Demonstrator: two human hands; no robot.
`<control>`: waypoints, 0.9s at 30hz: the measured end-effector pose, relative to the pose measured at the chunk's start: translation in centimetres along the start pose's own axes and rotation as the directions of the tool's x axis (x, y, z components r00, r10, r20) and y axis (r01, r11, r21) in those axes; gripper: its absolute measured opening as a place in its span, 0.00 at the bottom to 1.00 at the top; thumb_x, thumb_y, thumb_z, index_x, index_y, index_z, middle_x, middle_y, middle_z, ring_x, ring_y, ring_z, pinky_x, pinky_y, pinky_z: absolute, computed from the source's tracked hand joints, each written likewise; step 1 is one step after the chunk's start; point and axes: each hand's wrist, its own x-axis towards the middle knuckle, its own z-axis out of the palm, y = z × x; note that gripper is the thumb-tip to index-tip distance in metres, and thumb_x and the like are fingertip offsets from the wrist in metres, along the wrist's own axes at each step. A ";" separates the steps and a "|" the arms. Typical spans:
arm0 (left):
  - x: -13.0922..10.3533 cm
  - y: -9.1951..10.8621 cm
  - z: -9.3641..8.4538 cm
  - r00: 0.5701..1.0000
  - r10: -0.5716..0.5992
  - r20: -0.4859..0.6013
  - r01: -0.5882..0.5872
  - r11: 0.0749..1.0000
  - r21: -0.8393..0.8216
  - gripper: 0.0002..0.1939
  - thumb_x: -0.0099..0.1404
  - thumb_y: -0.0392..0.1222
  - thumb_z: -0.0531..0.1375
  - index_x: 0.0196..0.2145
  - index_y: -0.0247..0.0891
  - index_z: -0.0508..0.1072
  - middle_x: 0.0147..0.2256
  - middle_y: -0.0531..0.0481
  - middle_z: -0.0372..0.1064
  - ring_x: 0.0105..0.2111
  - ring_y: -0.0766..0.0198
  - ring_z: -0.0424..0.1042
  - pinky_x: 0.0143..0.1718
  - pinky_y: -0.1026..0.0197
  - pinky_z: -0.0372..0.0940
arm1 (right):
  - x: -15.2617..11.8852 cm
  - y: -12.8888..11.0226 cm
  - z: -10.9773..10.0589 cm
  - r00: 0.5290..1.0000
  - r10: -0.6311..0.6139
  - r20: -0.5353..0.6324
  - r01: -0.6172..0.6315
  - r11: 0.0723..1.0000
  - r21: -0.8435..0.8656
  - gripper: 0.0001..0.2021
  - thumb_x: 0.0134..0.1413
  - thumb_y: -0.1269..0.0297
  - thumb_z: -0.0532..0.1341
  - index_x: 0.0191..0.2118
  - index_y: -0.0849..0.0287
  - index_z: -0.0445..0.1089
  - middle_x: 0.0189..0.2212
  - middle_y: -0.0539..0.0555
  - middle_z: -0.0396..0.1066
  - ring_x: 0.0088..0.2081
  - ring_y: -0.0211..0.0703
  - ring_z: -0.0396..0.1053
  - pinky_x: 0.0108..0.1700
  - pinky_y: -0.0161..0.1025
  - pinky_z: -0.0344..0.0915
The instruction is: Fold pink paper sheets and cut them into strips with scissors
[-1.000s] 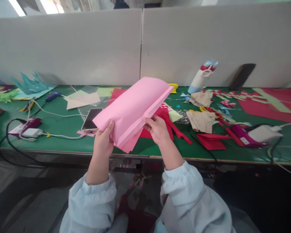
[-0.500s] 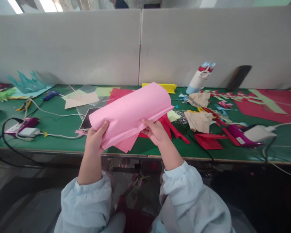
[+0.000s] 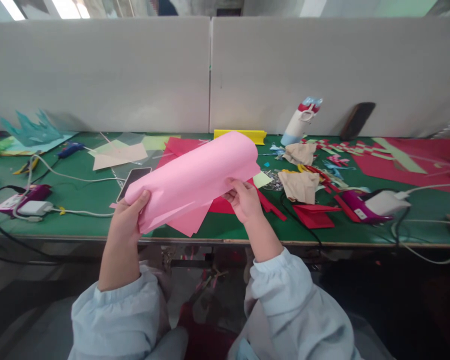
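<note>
A pink paper sheet (image 3: 195, 172), curved over into a loose roll, is held above the bench between my two hands. My left hand (image 3: 129, 212) grips its left end, thumb on top and the other fingers hidden beneath. At the lower right edge, my right hand (image 3: 243, 198) pinches the paper between thumb and fingers. Under the roll lie more pink sheets (image 3: 191, 220) and red paper (image 3: 176, 147). A phone (image 3: 133, 180) rests partly covered behind my left hand.
Left are a glue gun (image 3: 70, 149), cables and a purple power strip (image 3: 41, 192). Rightward are a bottle (image 3: 302, 120), beige cloths (image 3: 300, 186), folded red paper (image 3: 315, 216) and another purple power strip (image 3: 375, 212). A grey partition (image 3: 97, 75) stands along the back.
Both hands still hold the pink paper. My left hand has moved left and slightly down, and the roll's lower edge looks less flatly folded. The whole view has shifted a little.
</note>
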 end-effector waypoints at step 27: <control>1.3 1.1 -3.8 0.999 -0.040 0.033 0.037 0.996 0.086 0.20 0.38 0.39 0.76 0.30 0.33 0.77 0.24 0.55 0.76 0.21 0.71 0.71 0.21 0.72 0.69 | -0.5 -3.8 -4.0 0.971 0.015 0.240 0.067 0.942 -0.329 0.11 0.34 0.62 0.73 0.28 0.60 0.77 0.26 0.49 0.76 0.27 0.36 0.71 0.30 0.33 0.73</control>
